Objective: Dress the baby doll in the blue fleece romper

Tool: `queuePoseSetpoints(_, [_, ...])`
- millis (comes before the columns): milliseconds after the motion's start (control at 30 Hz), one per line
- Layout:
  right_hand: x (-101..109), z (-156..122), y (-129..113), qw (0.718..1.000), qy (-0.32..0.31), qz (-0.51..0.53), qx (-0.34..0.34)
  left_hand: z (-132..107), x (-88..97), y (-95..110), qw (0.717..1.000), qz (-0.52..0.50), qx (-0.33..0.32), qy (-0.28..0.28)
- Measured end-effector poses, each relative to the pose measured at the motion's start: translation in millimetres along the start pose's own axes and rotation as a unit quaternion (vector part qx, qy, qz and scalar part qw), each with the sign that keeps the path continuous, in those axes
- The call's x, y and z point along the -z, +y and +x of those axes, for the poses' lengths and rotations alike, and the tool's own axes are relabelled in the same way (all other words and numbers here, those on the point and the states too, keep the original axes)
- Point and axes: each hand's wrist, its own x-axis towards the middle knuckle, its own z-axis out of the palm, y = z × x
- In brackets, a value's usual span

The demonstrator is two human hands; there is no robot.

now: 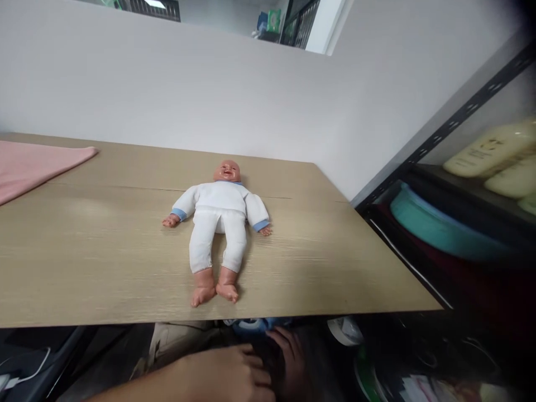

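Note:
A baby doll [220, 223] in a white suit with blue cuffs lies face up on the wooden table [104, 262], feet toward me. Both my hands are low, below the table's near edge, and touch neither doll nor table. My left hand [234, 375] comes in from the lower left with its fingers curled together against something dark that I cannot make out. My right hand [288, 354] lies in shadow just right of it, fingers stretched out toward a blue object [255, 325] under the table edge.
A pink cloth [33, 164] lies at the table's far left. A white wall stands behind the table. On the right, a dark metal shelf [460, 120] holds a teal basin [435, 226] and pale yellow bottles [489, 148]. Clutter lies on the floor at the lower right.

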Motion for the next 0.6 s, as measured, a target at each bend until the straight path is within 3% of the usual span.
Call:
queuePoseSetpoints(133, [-18.6,21.9,4.3,0.995,0.068,-0.064,-0.038,-31.1,13.9,2.2,0.976,-0.065,0.17,0.123])
queuePoseSetpoints(300, [-13.8,40.6,-34.6,0.999,0.039,-0.022,-0.003,-69.0,-4.4,-33.2,0.883,-0.107,0.341,0.303])
queuePoseSetpoints(400, [1.1,38.9,-62.1,0.995,0.001,0.058,0.086,-82.3,-18.5,-55.1,0.855,-0.134,0.381,0.325])
queuePoseSetpoints(467, [8.9,32.3,-65.5,0.986,-0.03,0.087,0.138,-84.6,-23.3,-62.8,0.85,-0.164,0.382,0.323])
queuePoseSetpoints(533, [10.9,21.7,-52.2,0.987,-0.027,0.093,0.125,-82.9,-25.5,-65.1,0.847,-0.193,0.366,0.333])
queuePoseSetpoints(600, [6.7,8.7,-27.2,0.995,0.019,0.093,0.039,-80.3,-26.5,-64.5,0.846,-0.206,0.341,0.354])
